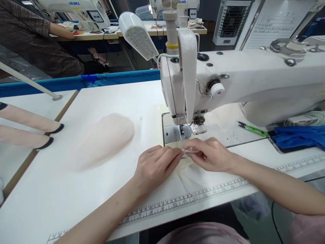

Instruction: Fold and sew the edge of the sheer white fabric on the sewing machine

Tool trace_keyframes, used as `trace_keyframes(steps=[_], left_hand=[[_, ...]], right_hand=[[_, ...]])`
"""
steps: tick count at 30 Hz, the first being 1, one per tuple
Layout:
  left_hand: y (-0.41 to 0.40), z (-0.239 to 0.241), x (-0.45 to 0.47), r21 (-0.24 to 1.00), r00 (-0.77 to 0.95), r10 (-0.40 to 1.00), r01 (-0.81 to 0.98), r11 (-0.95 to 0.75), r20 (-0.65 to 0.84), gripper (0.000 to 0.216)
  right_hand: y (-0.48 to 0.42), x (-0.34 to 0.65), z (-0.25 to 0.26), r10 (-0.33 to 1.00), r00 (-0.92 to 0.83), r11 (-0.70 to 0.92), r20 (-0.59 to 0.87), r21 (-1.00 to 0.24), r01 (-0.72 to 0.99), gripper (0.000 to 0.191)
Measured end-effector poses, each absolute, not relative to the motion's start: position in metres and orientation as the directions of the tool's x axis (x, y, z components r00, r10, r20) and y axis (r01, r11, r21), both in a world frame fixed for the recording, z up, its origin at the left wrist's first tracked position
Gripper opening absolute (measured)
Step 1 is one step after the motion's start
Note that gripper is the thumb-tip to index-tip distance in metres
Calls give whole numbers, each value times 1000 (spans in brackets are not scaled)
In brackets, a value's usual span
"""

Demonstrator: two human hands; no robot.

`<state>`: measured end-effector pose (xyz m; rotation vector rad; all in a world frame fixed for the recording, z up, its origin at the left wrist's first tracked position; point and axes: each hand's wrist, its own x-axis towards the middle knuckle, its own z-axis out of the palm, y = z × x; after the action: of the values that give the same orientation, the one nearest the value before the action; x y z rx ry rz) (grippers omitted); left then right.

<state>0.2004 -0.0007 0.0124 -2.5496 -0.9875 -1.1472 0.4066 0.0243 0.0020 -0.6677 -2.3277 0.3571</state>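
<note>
My left hand [157, 165] and my right hand [210, 155] meet just in front of the needle plate [170, 134] of a white sewing machine [175, 91]. Between the fingertips runs a narrow pale strip [191, 151], pinched at its left end by my left fingers and farther right by my right thumb and forefinger. Thin, nearly see-through fabric [186, 163] lies below the fingers; whether it joins the strip I cannot tell. To the left, a sheer pale pink piece of fabric [109, 139] rests flat on the white table [83, 196].
Green thread snips [252, 129], blue cloth [299, 135] and a dark flat object [279, 145] lie right. Two dark-edged pale strips [27, 118] cross the left side. A lamp [138, 35] hangs beside the machine head. Another person's arm [61, 31] shows at the back left.
</note>
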Motion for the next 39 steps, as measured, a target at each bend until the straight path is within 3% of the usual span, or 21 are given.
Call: trace_keyframes(steps=[10, 12, 17, 22, 24, 25, 27, 29, 31, 32, 34, 36, 39], left_hand=[[-2, 13, 198, 70, 530, 478, 616, -785, 701, 8], [-3, 14, 199, 86, 518, 493, 623, -777, 699, 7], [-6, 14, 203, 222, 427, 613, 670, -708, 665, 8], [-8, 16, 205, 309, 433, 633, 610, -730, 642, 9], [-10, 20, 206, 461, 384, 717, 571, -680, 582, 6], [-11, 23, 206, 564, 363, 774, 534, -629, 519, 6], [-13, 27, 207, 757, 377, 862, 436, -487, 338, 8], [-13, 29, 208, 843, 428, 886, 397, -363, 180, 11], [-11, 25, 209, 792, 414, 896, 485, -369, 164, 11], [-9, 21, 210, 718, 389, 896, 559, -415, 214, 10], [-3, 12, 210, 524, 369, 861, 685, -506, 350, 8], [3, 3, 210, 378, 391, 819, 745, -549, 420, 8], [8, -3, 208, 266, 391, 814, 807, -527, 429, 9]], right_hand=[[25, 406, 3, 490, -574, 870, 657, -330, 365, 10], [25, 407, 4, 435, -562, 889, 704, -235, 394, 9], [24, 411, 13, 144, -683, 923, 716, 152, 354, 15], [22, 412, 17, 34, -727, 907, 686, 285, 311, 12], [21, 414, 20, 84, -717, 925, 691, 213, 314, 14], [20, 415, 23, 150, -707, 944, 692, 112, 310, 14], [19, 417, 31, 374, -697, 927, 612, -245, 283, 11], [19, 419, 41, 585, -730, 718, 354, -645, 262, 11], [22, 418, 46, 672, -736, 459, 82, -827, 326, 16], [24, 417, 45, 699, -715, 389, 7, -843, 372, 16], [29, 412, 37, 763, -646, 389, 0, -799, 459, 13], [34, 406, 24, 799, -593, 485, 100, -691, 537, 11], [39, 400, 8, 792, -569, 590, 220, -513, 623, 16]])
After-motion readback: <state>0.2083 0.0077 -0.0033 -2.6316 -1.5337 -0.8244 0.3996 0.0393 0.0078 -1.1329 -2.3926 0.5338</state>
